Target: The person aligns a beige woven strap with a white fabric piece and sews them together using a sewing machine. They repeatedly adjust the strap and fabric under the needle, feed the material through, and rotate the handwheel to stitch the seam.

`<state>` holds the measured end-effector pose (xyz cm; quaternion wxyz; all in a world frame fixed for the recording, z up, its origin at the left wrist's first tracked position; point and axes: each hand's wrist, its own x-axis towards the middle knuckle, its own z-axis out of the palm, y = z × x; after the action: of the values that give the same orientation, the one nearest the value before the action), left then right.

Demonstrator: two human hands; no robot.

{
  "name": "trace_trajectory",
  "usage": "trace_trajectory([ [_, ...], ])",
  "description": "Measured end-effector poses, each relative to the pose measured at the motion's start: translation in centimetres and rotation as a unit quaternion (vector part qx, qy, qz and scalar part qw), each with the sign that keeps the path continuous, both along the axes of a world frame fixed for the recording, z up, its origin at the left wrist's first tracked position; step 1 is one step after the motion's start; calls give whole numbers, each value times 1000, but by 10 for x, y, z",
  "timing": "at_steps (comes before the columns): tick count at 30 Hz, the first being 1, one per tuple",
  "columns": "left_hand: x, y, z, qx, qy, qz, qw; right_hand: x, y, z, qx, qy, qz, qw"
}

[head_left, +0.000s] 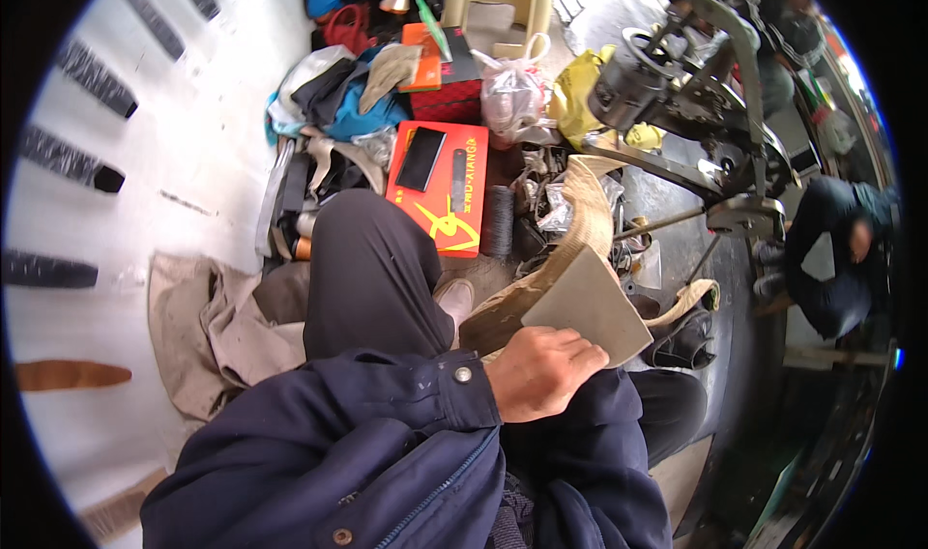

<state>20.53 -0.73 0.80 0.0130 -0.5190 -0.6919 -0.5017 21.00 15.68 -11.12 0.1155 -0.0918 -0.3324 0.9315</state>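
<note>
My left hand (546, 373) is closed, its fingers curled over the lower edge of a flat grey-beige sheet (590, 307). The sheet is stiff and straight-edged, and it lies tilted over my right knee. Under and beyond it, a worn tan piece of thick material (580, 211) curves away from me, its edge rough. My right sleeve (599, 443) reaches up close to the left hand, but the right hand itself is hidden.
A hand-cranked sewing machine (677, 95) stands at the far right. Ahead, a red box (445, 230) carries a black phone (420, 159), with a dark thread spool (499, 222) beside it. Plastic bags (514, 95) and cloths crowd behind. Another person (831, 259) sits at the right.
</note>
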Motion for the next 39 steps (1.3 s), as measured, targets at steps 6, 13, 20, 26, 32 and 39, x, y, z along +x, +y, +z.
trace_trajectory([
  [6,-3,-6,4,28,-50,23,998,2,4,-4,40,-96,-77,992],
  [13,-107,-45,-37,93,-461,236,851,-12,7,34,78,-115,-69,988],
  [20,-107,-39,-50,-56,-137,309,939,-21,-7,32,114,-182,-130,968],
  [26,-81,-3,-26,-105,25,249,962,-25,-20,22,120,-139,-105,977],
  [32,-110,4,-59,-135,-369,94,915,-22,-21,21,138,-126,-104,977],
  [39,-126,-3,-61,-159,-393,46,904,-20,-22,24,133,-144,-82,977],
])
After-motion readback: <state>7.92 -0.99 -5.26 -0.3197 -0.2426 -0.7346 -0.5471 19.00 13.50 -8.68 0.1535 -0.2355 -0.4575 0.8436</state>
